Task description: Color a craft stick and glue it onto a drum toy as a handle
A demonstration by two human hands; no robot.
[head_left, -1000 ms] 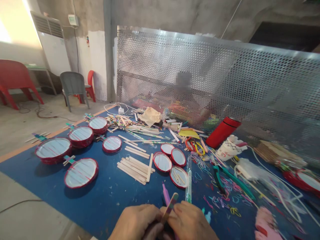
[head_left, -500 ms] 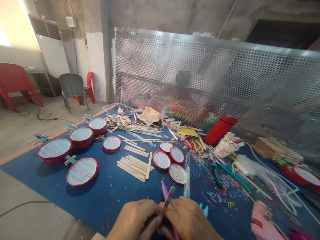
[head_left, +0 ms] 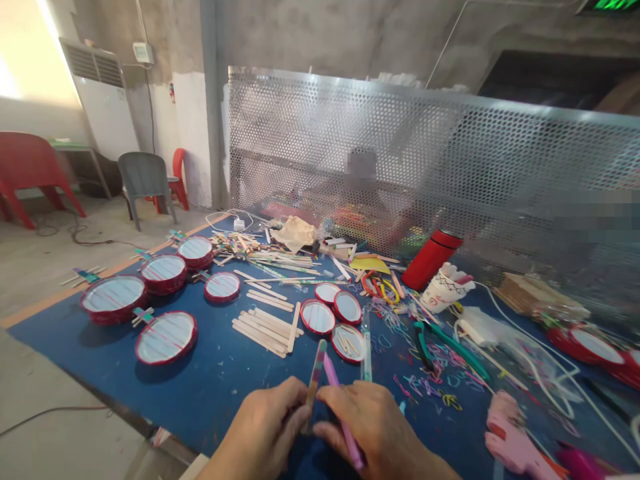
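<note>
My left hand (head_left: 273,420) pinches a wooden craft stick (head_left: 317,367) that stands nearly upright and bears coloured bands near its top. A purple marker (head_left: 330,373) runs through the grip of my right hand (head_left: 375,420), its lower end showing below the fingers. Both hands are close together at the table's near edge. Just beyond them lie small red-rimmed round pieces (head_left: 318,317), one with short sticks on it. Left of these, plain craft sticks (head_left: 263,333) form a row, with one stick across its right end.
Larger red-rimmed drum-like pieces (head_left: 166,339) stand at the left. To the right are green-handled pliers (head_left: 463,353), scattered rubber bands, a pink glue gun (head_left: 515,433), a paper cup (head_left: 445,292) and a red flask (head_left: 431,260). A perforated metal panel (head_left: 300,133) closes the back.
The hands have drawn slightly apart. The marker has turned so more of its length shows, and the craft stick stands more upright. The view has shifted slightly.
</note>
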